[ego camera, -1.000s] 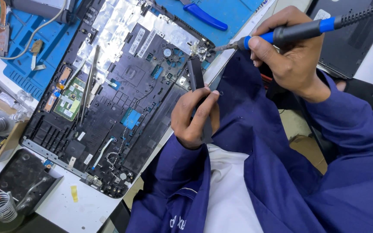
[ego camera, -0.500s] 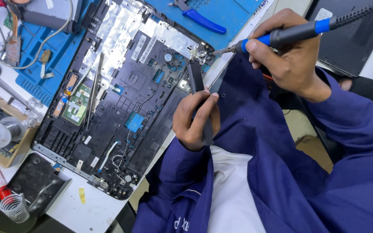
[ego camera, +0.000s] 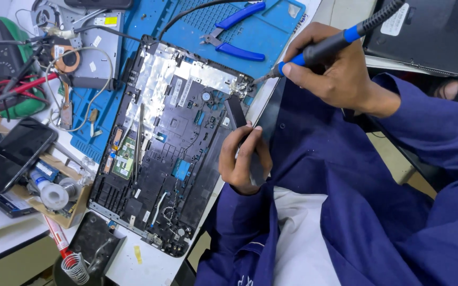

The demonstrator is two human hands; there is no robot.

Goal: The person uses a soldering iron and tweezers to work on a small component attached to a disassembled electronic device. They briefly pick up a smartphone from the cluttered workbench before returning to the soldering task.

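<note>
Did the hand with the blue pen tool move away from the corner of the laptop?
No. The right hand keeps the soldering iron tip at the same top corner of the opened laptop; only the camera view shifted.

A dark, blank rectangular phone screen (ego camera: 12, 153) lies near the tabletop's left edge; a small yellow rectangular label (ego camera: 110, 20) sits on grey metal at the far edge; a white sticker (ego camera: 403, 19) marks the black laptop lid at the far right corner

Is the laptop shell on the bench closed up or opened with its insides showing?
Opened. The laptop shell lies flat on the blue mat with no cover, so its dark inner frame, silver foil, green board and thin cables are bare.
</note>
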